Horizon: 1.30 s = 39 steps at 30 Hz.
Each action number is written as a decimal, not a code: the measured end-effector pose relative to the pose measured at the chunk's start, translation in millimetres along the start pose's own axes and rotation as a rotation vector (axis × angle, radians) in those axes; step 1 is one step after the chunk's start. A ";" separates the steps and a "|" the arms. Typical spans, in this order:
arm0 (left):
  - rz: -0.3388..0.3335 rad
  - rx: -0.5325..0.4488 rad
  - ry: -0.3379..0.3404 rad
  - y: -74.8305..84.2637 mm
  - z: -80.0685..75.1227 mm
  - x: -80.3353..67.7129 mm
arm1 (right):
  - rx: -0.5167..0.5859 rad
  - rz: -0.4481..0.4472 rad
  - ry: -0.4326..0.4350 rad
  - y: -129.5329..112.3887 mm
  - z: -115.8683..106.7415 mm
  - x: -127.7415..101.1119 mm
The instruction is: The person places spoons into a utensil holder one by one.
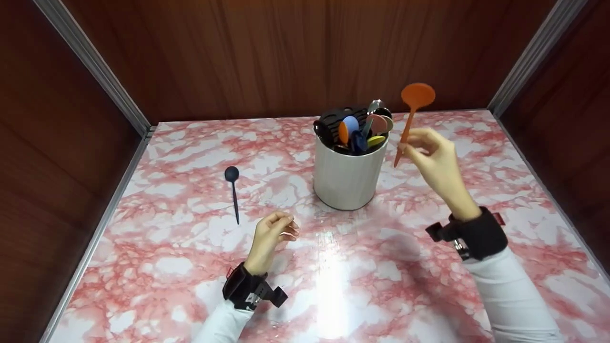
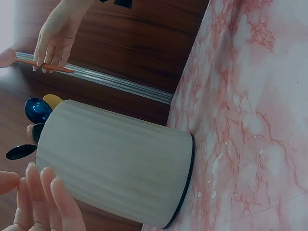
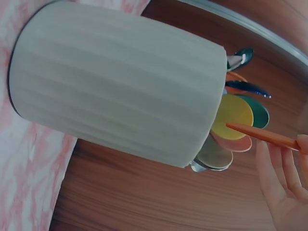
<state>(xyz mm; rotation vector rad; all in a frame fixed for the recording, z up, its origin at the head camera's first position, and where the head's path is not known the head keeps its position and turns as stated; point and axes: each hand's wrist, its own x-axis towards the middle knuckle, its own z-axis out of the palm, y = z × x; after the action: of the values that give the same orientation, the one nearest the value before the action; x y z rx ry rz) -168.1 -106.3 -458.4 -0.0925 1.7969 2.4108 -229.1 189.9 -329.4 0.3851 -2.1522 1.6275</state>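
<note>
My right hand (image 1: pixel 431 155) pinches the handle of an orange spoon (image 1: pixel 418 95) just right of the utensil holder, its oval head up and the handle's tip pointing down. That tip overlaps a yellow spoon (image 3: pixel 233 115) in the right wrist view. The off-white, ribbed holder (image 1: pixel 348 178) stands upright and is full of spoons and other utensils. In front of it and to the left, my left hand (image 1: pixel 274 233) hovers with loosely bent fingers and nothing in them. A dark spoon (image 1: pixel 232 175) lies on the table beyond the left hand, its handle towards me.
The table (image 1: pixel 157 228) has a red and white marbled top. Brown wood-grain panels (image 1: pixel 286 57) close it in at the back and both sides, with metal strips (image 1: pixel 90 57) along the corners. A slotted black utensil (image 1: pixel 331 116) rises at the holder's back.
</note>
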 end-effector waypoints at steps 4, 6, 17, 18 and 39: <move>-0.001 -0.001 0.017 -0.4 -3.1 -0.8 | -0.024 0.000 0.013 -1.8 0.6 10.3; -0.001 -0.002 0.025 -0.6 -4.4 -1.1 | -0.033 -0.002 0.032 -1.5 1.5 15.2; -0.002 -0.010 0.030 -0.3 -7.2 -1.4 | -0.011 -0.019 0.132 4.5 12.9 41.9; -0.001 -0.010 0.032 -0.3 -7.5 -1.5 | -0.004 -0.018 0.141 5.3 14.1 44.0; 0.000 -0.028 0.030 -1.6 -9.3 -3.4 | -0.046 0.007 0.152 16.5 27.9 54.9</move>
<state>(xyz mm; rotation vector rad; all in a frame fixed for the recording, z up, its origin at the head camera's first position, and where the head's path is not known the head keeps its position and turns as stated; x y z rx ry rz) -164.9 -115.0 -462.2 -0.1316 1.7759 2.4481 -289.2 169.2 -323.5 0.2321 -2.0752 1.5551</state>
